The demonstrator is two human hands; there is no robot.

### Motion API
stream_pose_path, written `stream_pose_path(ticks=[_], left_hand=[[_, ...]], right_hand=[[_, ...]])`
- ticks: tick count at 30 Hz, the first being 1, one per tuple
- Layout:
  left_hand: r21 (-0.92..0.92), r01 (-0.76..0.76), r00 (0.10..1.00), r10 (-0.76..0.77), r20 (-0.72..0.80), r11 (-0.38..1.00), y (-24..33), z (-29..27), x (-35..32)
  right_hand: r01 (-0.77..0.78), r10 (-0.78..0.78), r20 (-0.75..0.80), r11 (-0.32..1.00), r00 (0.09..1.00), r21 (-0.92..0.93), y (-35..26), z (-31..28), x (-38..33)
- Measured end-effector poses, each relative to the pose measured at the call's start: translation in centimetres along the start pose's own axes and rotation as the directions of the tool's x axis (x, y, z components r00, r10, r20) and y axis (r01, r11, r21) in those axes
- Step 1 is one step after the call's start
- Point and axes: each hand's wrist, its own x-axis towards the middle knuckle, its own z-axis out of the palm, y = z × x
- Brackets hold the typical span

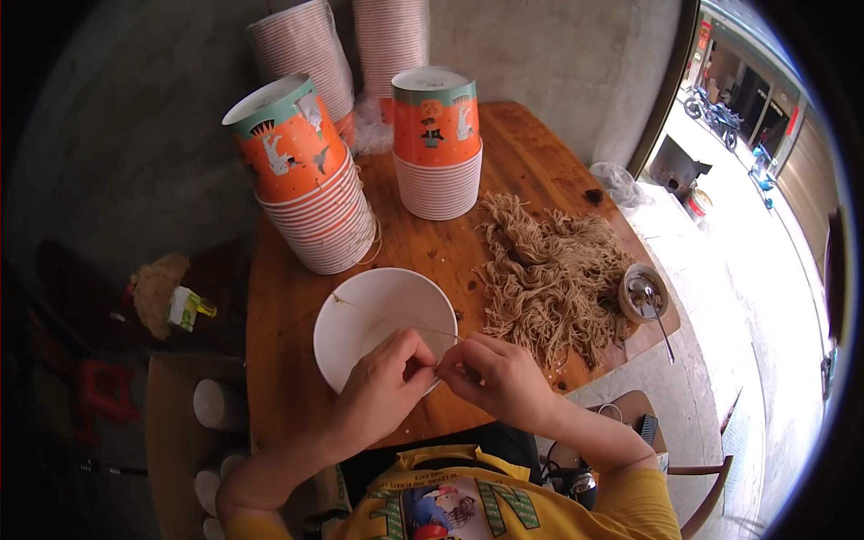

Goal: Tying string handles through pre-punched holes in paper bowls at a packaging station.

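A white paper bucket point(346, 319) lies on the wooden table in front of me, its wide mouth toward me. Over the near right of its rim my left hand point(387, 378) and my right hand point(504, 378) meet, fingertips pinched together. A thin tan string point(441, 333) runs across the bucket's mouth to my fingers. The exact spot where each hand grips it is covered by the fingers. To the right of the bucket spreads a tangled heap of tan strings point(558, 279).
Two stacks of upside-down orange paper buckets, a left one point(310, 193) and a right one point(438, 180), stand behind. Taller wrapped stacks point(301, 58) rise near the wall. A small bowl point(633, 301) with a spoon sits at the right edge. A cardboard box point(171, 414) holds white buckets at lower left.
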Motion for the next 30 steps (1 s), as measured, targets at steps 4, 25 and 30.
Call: stream_pose_path(ticks=[4,25,30], left_hand=[[-0.045,0.006,1.000,-0.006,-0.001,0.999,0.0,0.2,-0.1],[-0.407,0.175,0.979,-0.114,0.169,0.897,-0.7,0.0,0.8],[-0.538,0.316,0.944,-0.201,0.263,0.781,-0.3,-0.3,1.4]], right_hand=[[0.096,-0.101,-0.093,0.994,0.991,-0.054,0.4,0.6,-0.6],[-0.228,0.254,-0.054,0.928,0.966,0.294,0.2,0.9,-1.5],[-0.297,0.321,-0.012,0.888,0.947,0.353,0.8,1.0,-1.7]])
